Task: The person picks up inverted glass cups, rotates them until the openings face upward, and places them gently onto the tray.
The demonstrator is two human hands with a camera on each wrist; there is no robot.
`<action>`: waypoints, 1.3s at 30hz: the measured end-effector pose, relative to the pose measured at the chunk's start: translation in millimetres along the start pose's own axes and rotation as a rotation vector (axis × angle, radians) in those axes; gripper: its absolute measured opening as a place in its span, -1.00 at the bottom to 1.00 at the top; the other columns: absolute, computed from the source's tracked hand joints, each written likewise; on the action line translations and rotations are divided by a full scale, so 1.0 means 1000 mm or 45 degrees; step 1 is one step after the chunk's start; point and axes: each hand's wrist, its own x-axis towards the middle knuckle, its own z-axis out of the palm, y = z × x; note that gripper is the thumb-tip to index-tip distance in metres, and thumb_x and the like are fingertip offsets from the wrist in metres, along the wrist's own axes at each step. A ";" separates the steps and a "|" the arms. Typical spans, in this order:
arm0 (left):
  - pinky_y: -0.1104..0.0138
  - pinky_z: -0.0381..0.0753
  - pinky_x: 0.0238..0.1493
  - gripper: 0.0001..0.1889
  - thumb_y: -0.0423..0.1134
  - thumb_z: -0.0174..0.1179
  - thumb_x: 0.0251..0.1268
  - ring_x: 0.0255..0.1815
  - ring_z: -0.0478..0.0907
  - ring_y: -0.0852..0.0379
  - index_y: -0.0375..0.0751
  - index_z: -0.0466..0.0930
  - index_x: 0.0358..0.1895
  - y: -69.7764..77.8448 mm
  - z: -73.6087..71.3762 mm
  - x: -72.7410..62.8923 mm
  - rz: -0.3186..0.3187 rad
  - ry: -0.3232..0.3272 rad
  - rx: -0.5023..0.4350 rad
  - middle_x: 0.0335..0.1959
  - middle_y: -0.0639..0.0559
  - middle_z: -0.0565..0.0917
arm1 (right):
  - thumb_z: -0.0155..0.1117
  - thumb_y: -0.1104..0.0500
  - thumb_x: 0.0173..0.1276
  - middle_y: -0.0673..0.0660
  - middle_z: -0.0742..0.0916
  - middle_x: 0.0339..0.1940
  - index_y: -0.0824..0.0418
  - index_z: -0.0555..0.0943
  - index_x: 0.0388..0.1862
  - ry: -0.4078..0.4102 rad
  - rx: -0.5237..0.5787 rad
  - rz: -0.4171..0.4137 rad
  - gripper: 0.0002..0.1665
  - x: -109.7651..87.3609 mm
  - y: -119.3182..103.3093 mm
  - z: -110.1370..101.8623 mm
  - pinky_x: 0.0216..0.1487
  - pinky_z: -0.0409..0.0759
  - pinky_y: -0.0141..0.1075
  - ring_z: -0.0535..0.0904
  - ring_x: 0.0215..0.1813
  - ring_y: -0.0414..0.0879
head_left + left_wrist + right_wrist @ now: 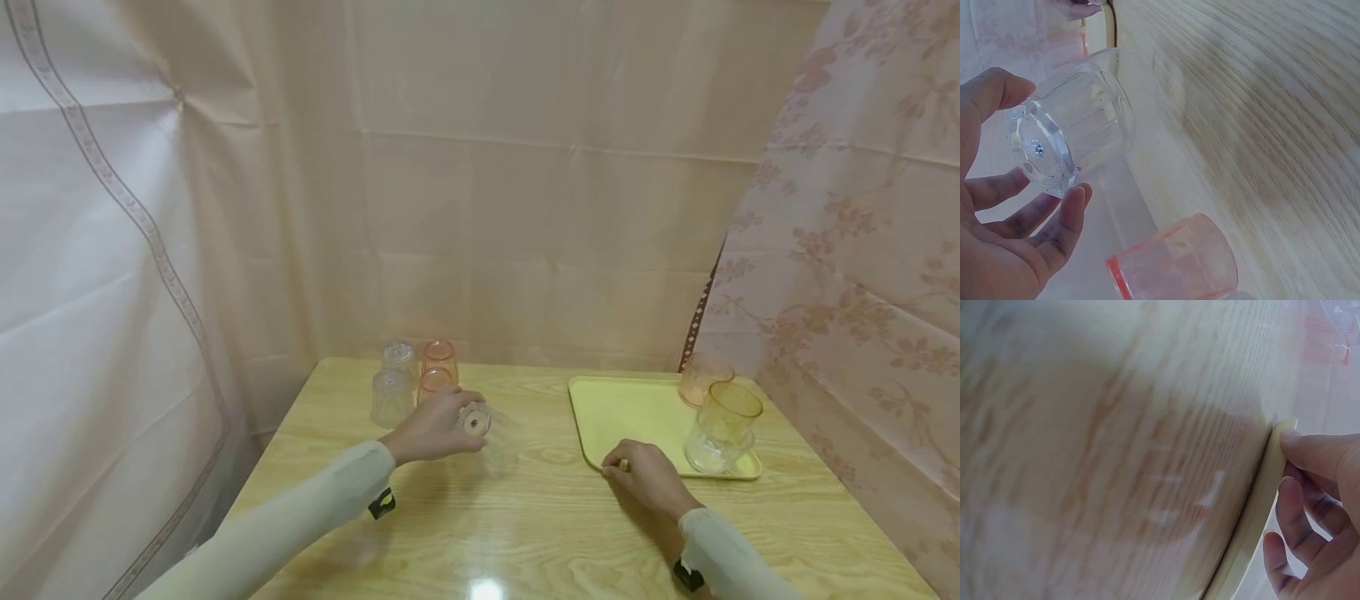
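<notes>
My left hand (435, 423) grips a clear tumbler (1085, 119) around its base, thumb on one side and fingers on the other. The tumbler is tilted over the table, its base towards me in the head view and its mouth pointing away. Behind that hand stand two pinkish-orange tumblers (439, 354), upside down, one partly hidden by the fingers. Beside them are two clear tumblers (392, 398). At the near left corner of a yellow tray (626, 408), my right hand (648, 473) pinches the rim, thumb tip (1291, 440) on the edge.
On the tray's right side stand a pinkish tumbler (701, 383) and a yellow tumbler (731, 404) set in a clear one (708, 450). The wood-grain table (525, 517) backs onto a hanging beige cloth (480, 208). Floral cloth (862, 292) hangs at the right.
</notes>
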 end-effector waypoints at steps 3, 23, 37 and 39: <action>0.16 0.62 -0.08 -0.35 0.03 0.49 0.10 0.03 0.57 0.07 -0.14 0.61 0.27 0.004 0.003 0.004 -0.006 0.008 -0.006 0.13 -0.04 0.62 | 0.55 0.21 0.24 -0.19 0.73 -0.34 0.07 0.81 -0.32 0.000 -0.007 0.012 -0.94 0.000 0.001 0.000 -0.29 0.63 -0.28 0.62 -0.32 -0.26; 0.32 0.60 -0.26 -0.35 0.08 0.47 0.11 -0.12 0.58 0.11 -0.04 0.59 0.29 0.021 0.025 0.017 -0.033 -0.050 -0.105 0.05 0.04 0.60 | 0.55 0.23 0.24 -0.18 0.73 -0.32 0.02 0.81 -0.33 -0.014 -0.026 0.022 -0.91 0.000 0.003 0.000 -0.27 0.63 -0.25 0.62 -0.31 -0.24; 0.31 0.58 -0.24 -0.40 0.02 0.48 0.09 -0.15 0.53 0.16 -0.04 0.62 0.24 0.030 0.038 0.025 -0.013 -0.039 -0.131 -0.04 0.09 0.60 | 0.50 0.20 0.32 -0.18 0.72 -0.30 0.02 0.79 -0.26 -0.090 0.041 0.081 -0.93 0.004 0.002 -0.004 -0.28 0.59 -0.30 0.57 -0.33 -0.30; 0.31 0.57 -0.27 -0.42 0.00 0.48 0.09 -0.16 0.54 0.13 -0.04 0.63 0.22 0.032 0.039 0.025 -0.015 -0.039 -0.150 -0.05 0.09 0.59 | 0.48 0.19 0.34 -0.16 0.73 -0.28 0.04 0.79 -0.22 -0.097 0.071 0.094 -0.94 0.005 0.001 -0.003 -0.29 0.58 -0.32 0.56 -0.35 -0.29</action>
